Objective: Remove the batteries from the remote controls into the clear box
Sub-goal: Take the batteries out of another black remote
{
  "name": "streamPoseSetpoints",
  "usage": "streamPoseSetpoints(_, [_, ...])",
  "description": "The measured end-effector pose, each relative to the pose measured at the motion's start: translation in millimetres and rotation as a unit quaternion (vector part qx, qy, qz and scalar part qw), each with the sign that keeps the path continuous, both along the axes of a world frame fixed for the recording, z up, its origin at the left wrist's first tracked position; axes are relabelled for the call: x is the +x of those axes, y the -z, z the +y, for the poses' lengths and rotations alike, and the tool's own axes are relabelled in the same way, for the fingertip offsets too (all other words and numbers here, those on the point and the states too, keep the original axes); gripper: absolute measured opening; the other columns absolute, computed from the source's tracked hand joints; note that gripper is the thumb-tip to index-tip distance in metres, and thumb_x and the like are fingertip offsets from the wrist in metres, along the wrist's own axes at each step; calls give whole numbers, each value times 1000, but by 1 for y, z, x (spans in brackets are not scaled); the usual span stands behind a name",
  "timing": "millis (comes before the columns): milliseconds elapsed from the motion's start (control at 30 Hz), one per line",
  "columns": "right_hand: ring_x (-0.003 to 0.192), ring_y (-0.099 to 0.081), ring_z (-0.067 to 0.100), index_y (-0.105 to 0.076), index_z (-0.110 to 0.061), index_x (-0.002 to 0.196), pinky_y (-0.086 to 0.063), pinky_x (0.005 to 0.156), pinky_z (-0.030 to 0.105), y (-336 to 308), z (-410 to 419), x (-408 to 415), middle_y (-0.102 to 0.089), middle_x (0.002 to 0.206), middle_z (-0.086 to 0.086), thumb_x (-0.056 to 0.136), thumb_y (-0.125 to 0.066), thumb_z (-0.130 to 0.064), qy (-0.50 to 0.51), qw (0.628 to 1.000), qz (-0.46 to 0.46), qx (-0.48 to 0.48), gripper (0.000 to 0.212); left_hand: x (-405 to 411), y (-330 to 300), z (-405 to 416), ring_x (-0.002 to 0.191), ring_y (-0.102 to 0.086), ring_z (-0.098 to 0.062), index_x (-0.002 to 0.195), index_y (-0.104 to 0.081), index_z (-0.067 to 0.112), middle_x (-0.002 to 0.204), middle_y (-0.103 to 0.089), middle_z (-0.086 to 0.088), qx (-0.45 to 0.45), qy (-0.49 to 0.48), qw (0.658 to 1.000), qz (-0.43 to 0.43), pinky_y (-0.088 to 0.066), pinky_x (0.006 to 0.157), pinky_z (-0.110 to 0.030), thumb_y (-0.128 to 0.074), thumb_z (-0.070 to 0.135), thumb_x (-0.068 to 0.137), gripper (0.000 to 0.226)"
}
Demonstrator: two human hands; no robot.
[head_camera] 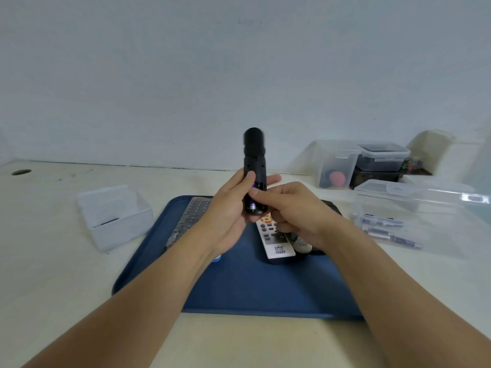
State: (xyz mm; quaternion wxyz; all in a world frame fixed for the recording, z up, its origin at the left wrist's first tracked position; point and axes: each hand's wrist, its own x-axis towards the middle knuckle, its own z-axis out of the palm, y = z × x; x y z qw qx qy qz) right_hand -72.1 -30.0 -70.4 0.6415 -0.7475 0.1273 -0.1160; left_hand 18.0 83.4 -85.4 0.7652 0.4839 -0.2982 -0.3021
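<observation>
My left hand (228, 213) grips a black remote (254, 158) upright above the blue tray (255, 288), its back facing me. The battery bay at its lower end is uncovered and a purple battery (255, 187) shows inside. My right hand (289, 208) presses thumb and fingers against that lower end, right on the battery area. A white remote with orange buttons (275, 241) lies on the tray beneath my hands. On the right stands the clear box (414, 208) with its lid raised, and several batteries (385, 231) lie in it.
A grey remote (191, 216) lies at the tray's far left. An empty clear box (114, 216) sits left of the tray. Stacked clear containers (361, 163) stand at the back right against the wall. A hole (21, 172) marks the table's far left.
</observation>
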Motion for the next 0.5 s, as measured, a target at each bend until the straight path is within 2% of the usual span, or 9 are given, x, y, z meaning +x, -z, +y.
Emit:
streamPoseSetpoints(67, [37, -42, 2, -74, -9, 64, -31, 39, 12, -2, 7, -1, -67, 55, -4, 87, -75, -36, 45, 992, -23, -118, 35, -3, -1, 1, 87, -71, -16, 130, -58, 19, 107, -74, -6, 1, 8, 1000, 21, -52, 67, -30, -36, 34, 110, 34])
streamPoseSetpoints(133, [42, -50, -4, -73, -8, 62, -37, 45, 11, -3, 5, -2, -64, 50, -3, 77, -84, -35, 127, 960, -72, -239, 33, -2, -3, 1, 80, -67, -18, 126, -59, 16, 93, -68, -7, -24, 6, 996, 83, -57, 76, -37, -34, 34, 110, 35])
streamPoseSetpoints(200, [50, -53, -2, -69, -13, 67, -41, 51, 13, -6, 3, -3, -67, 59, -2, 71, -88, -28, 178, 933, -160, -268, 25, -1, -5, 0, 80, -64, -19, 129, -58, 15, 92, -64, -8, -37, -8, 989, 145, -59, 83, -43, -36, 36, 110, 36])
streamPoseSetpoints(267, [53, -49, 2, -65, -17, 74, -37, 53, 13, -9, 5, -4, -68, 72, -7, 73, -84, -17, 168, 913, -225, -297, 20, -1, -6, -1, 88, -59, -22, 137, -55, 16, 105, -63, -12, -37, -15, 985, 167, -55, 84, -42, -37, 36, 110, 39])
streamPoseSetpoints(333, [50, -43, 7, -64, -19, 79, -33, 53, 12, -6, 8, -4, -68, 78, -11, 77, -78, -9, 130, 905, -241, -326, 18, -4, -7, -2, 94, -55, -23, 141, -55, 20, 119, -61, -13, -38, -12, 985, 166, -50, 81, -37, -34, 34, 111, 39])
streamPoseSetpoints(433, [50, -45, 3, -64, -18, 80, -32, 53, 10, -2, 10, -3, -66, 76, -11, 79, -74, -3, 112, 900, -235, -349, 19, -5, -6, -3, 80, -60, -17, 140, -56, 23, 113, -62, -8, -38, -13, 988, 149, -54, 84, -35, -33, 32, 111, 38])
streamPoseSetpoints(500, [56, -52, -3, -63, -19, 80, -34, 55, 7, 0, 11, -2, -67, 77, -10, 79, -74, 0, 111, 898, -241, -351, 21, -5, -5, -3, 87, -62, -18, 140, -56, 24, 111, -63, -6, -43, -5, 989, 144, -56, 89, -37, -33, 31, 111, 37])
